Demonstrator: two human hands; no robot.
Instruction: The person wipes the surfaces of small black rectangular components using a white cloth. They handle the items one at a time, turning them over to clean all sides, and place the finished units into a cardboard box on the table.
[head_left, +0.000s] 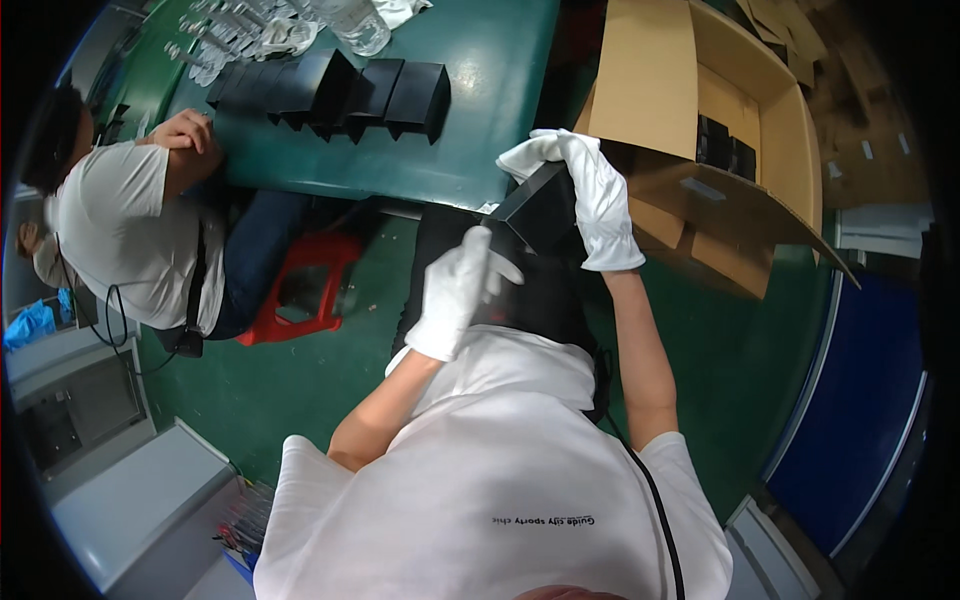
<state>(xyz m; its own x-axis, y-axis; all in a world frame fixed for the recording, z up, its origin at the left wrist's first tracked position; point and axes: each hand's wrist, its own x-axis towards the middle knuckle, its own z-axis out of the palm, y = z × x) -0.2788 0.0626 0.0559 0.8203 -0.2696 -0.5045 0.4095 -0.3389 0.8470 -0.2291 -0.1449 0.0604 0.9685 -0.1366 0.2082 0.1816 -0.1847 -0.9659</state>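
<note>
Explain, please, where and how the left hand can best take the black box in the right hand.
Best grip the left end of the black box, coming from the left, probably with a pinch. The right hand covers its far and right sides, while its flat-sided left end lies uncovered beside the left hand.

Bright indoor light leaves pale glare on the tabletop (pixel 490 100) and whitens the wearer's shirt (pixel 480 450). Fisheye distortion bends straight edges toward the black rim, where detail turns soft.
</note>
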